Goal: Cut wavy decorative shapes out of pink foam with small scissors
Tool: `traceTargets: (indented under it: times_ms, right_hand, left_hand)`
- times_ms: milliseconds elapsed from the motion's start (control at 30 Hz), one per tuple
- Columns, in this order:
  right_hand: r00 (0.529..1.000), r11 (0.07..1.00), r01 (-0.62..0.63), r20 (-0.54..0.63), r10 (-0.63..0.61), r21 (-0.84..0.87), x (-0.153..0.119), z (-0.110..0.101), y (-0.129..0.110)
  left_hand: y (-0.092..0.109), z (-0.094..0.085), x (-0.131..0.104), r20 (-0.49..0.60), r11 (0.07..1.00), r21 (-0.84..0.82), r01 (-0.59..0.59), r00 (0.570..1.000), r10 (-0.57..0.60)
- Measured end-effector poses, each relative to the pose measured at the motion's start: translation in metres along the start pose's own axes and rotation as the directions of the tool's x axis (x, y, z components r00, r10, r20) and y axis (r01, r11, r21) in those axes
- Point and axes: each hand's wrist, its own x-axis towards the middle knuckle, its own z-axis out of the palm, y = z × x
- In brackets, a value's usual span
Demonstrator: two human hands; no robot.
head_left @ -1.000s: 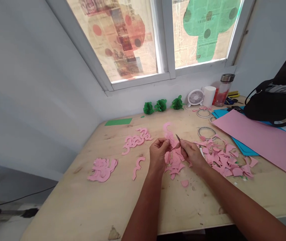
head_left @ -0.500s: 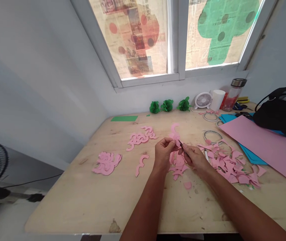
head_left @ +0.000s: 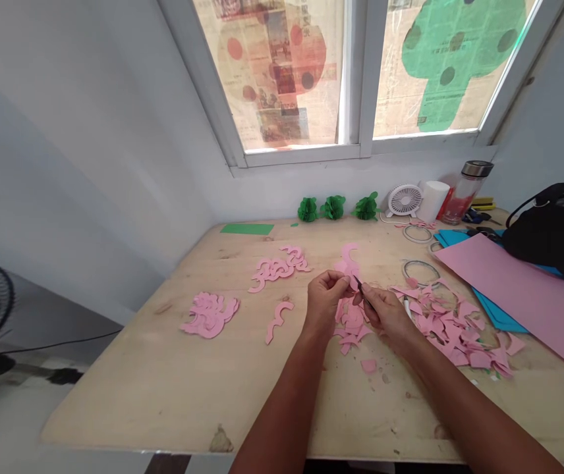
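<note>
My left hand is closed, pinching a piece of pink paper whose curved strip sticks up beyond the fingers. My right hand is closed round small dark scissors; the handles are mostly hidden in the palm. The blade tips meet the paper beside my left fingertips. Just below both hands lies a heap of pink paper pieces. A single wavy pink strip lies left of my left wrist, with a stack of scalloped pink cutouts farther left and a cluster of curved pink cutouts behind.
Pink scraps spread to the right, near a wire ring and a white pen. Pink sheet and blue sheets sit beside a black bag. Along the wall stand green paper ornaments, a small fan and a bottle.
The view has shifted slightly. My hands stay in nearly the same place, with the scissors still against the pink paper; the blades are angled a little differently.
</note>
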Motion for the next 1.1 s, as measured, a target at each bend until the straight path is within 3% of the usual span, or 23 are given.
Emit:
traceTargets:
  times_ms: [1100]
  right_hand:
    - [0.999,0.999,-0.036,0.008,0.036,0.002,-0.0036,0.0035,-0.0054]
  left_hand:
    - [0.0031,-0.0071,0.0020,0.080,1.000,-0.013,0.024,0.997,-0.023]
